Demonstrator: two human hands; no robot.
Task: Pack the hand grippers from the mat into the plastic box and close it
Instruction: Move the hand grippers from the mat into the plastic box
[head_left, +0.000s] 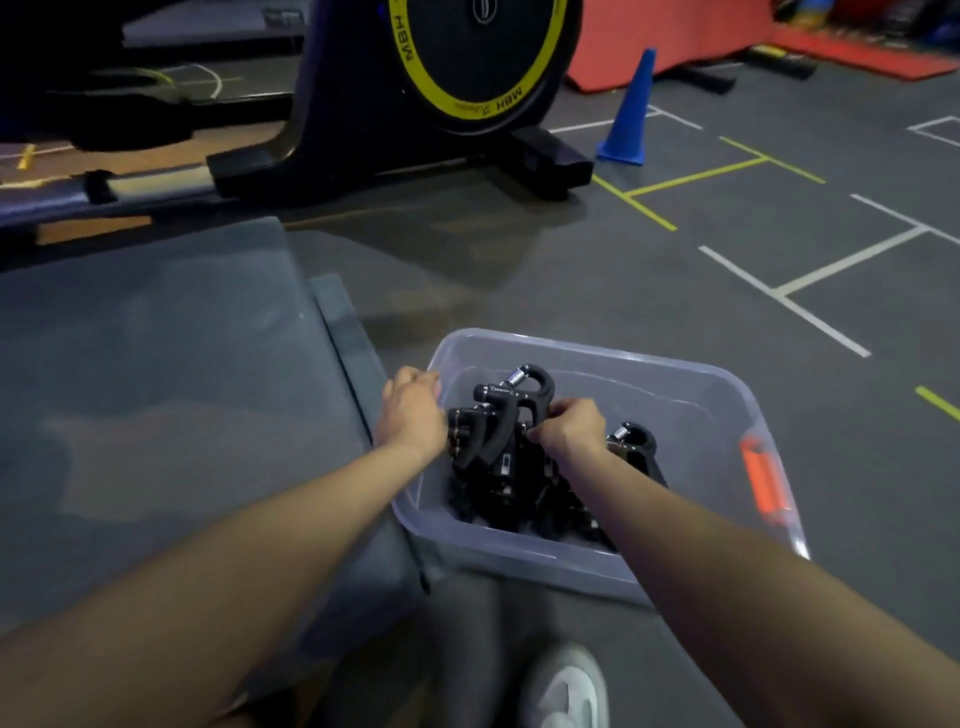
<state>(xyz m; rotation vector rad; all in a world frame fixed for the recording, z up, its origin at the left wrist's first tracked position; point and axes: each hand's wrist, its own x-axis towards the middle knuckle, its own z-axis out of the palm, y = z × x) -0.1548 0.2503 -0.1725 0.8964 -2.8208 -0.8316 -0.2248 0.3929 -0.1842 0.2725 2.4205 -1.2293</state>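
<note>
Head view: clear plastic box (691, 395) on the dark rubber floor (571, 270), at 3 o'clock from the grey padded mat (156, 389). Left hand (413, 413) and right hand (571, 428) each have fingers curled round black hand grippers (511, 410), likely setting them onto the heap inside. Hard moulded handles, steel coil springs. Orange latch (761, 483) at 3 o'clock; no lid visible.

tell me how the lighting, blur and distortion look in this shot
Head view: dim overall, the grippers a dark mass with only the springs glinting; soft glare on the box rim; both hands fairly sharp, the shoe blurred; wide-angle stretch makes the forearms balloon toward the bottom edge.
</note>
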